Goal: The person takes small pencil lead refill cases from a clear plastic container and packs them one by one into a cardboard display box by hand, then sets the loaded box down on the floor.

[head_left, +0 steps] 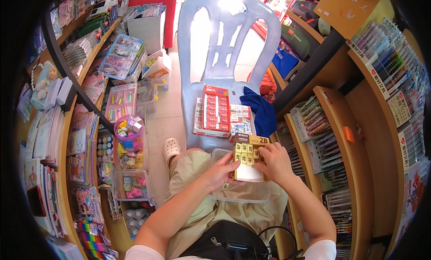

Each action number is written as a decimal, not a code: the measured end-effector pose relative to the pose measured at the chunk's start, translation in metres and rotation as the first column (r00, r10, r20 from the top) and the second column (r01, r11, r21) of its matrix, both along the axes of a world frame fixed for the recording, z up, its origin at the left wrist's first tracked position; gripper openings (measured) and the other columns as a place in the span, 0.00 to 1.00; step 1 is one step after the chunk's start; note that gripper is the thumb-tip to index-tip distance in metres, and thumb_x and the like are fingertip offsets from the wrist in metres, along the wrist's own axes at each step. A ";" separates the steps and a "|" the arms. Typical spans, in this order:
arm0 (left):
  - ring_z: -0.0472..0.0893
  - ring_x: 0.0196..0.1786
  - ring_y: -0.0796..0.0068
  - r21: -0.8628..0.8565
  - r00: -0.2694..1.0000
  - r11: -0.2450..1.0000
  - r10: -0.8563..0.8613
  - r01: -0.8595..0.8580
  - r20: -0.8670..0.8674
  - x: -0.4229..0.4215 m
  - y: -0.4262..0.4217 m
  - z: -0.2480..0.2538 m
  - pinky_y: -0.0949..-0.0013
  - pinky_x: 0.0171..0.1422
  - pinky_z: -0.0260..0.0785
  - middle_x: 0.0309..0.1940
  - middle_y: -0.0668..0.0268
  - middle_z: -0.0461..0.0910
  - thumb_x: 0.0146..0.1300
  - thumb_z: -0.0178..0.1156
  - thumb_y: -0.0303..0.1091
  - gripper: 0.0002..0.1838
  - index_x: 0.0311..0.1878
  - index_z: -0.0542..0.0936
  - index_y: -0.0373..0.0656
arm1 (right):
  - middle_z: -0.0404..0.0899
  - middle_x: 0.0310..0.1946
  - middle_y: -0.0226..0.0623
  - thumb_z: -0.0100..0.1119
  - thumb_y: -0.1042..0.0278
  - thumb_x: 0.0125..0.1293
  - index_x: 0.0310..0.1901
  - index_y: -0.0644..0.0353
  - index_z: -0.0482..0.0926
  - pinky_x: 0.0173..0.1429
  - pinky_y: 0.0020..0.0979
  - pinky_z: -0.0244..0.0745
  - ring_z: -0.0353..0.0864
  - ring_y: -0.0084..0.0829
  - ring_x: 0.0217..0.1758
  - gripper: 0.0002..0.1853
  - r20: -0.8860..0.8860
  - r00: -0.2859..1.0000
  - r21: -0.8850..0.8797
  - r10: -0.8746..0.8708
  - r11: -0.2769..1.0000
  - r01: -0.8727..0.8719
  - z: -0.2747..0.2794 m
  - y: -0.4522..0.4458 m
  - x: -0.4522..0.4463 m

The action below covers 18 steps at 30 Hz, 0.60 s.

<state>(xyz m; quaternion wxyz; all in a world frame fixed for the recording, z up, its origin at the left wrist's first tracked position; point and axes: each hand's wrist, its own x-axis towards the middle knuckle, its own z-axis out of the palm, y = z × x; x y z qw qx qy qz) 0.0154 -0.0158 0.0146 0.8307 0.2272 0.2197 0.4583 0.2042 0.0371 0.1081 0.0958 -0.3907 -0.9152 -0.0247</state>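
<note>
A small open box of 2B erasers is in my left hand, with the thumb over its near left side. Rows of yellowish erasers fill the far part of the box, and its near part shows bare white card. Its brown and gold lid stands up at the back. My right hand bends over the box's right side, fingers closed on an eraser there, partly hidden by the fingertips. Below the hands, a clear plastic tub rests on my lap with a loose eraser in it.
A blue plastic chair stands ahead, bearing a red box of erasers, smaller eraser packs and a dark blue cloth. Pen shelves close in on the right. Stationery racks and a pink basket line the left.
</note>
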 end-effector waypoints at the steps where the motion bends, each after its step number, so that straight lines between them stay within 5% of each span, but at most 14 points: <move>1: 0.76 0.53 0.67 -0.007 1.000 1.000 0.002 -0.002 0.014 0.000 0.000 0.000 0.54 0.48 0.78 0.56 0.64 0.71 0.67 0.53 0.41 0.29 0.67 0.56 0.51 | 0.75 0.36 0.36 0.71 0.60 0.42 0.39 0.58 0.77 0.44 0.37 0.66 0.71 0.37 0.43 0.21 -0.011 1.000 -0.005 -0.001 1.000 0.001 0.001 -0.001 0.000; 4: 0.77 0.54 0.65 -0.029 0.999 0.999 0.035 -0.034 0.041 0.000 0.000 0.000 0.52 0.48 0.77 0.56 0.63 0.70 0.67 0.52 0.42 0.28 0.67 0.55 0.50 | 0.76 0.35 0.37 0.70 0.64 0.45 0.40 0.60 0.79 0.45 0.34 0.68 0.72 0.38 0.43 0.19 -0.095 0.994 -0.053 -0.054 0.997 0.049 0.015 -0.004 -0.002; 8: 0.77 0.53 0.63 -0.034 0.988 0.989 0.148 -0.146 0.048 -0.001 0.001 0.002 0.52 0.48 0.78 0.56 0.62 0.70 0.68 0.51 0.42 0.27 0.67 0.55 0.49 | 0.75 0.21 0.38 0.65 0.71 0.51 0.29 0.62 0.81 0.34 0.33 0.70 0.75 0.37 0.29 0.05 -0.205 0.979 -0.274 0.008 0.959 -0.065 0.031 -0.011 0.005; 11: 0.77 0.53 0.63 -0.018 0.978 0.978 0.206 -0.206 0.031 0.000 0.000 0.004 0.52 0.49 0.77 0.56 0.61 0.71 0.68 0.50 0.42 0.26 0.66 0.55 0.48 | 0.77 0.23 0.40 0.62 0.73 0.52 0.28 0.62 0.80 0.34 0.34 0.71 0.77 0.39 0.28 0.03 -0.142 0.972 -0.680 0.188 0.695 -0.234 0.025 -0.021 0.011; 15: 0.75 0.57 0.61 0.005 0.973 0.973 0.230 -0.230 -0.002 -0.001 0.000 0.003 0.51 0.51 0.76 0.59 0.62 0.68 0.70 0.47 0.41 0.27 0.68 0.52 0.50 | 0.80 0.28 0.40 0.59 0.70 0.56 0.31 0.61 0.81 0.38 0.38 0.73 0.79 0.41 0.33 0.05 -0.049 0.961 -0.755 0.270 0.620 -0.213 0.014 -0.032 -0.003; 18: 0.73 0.58 0.61 -0.031 0.965 0.965 0.261 -0.262 -0.015 0.001 0.000 0.004 0.50 0.52 0.75 0.60 0.62 0.67 0.70 0.46 0.41 0.26 0.68 0.52 0.50 | 0.81 0.35 0.42 0.56 0.60 0.60 0.40 0.59 0.80 0.43 0.41 0.73 0.80 0.42 0.38 0.13 0.233 0.937 -0.740 0.261 0.673 -0.003 -0.032 -0.025 -0.008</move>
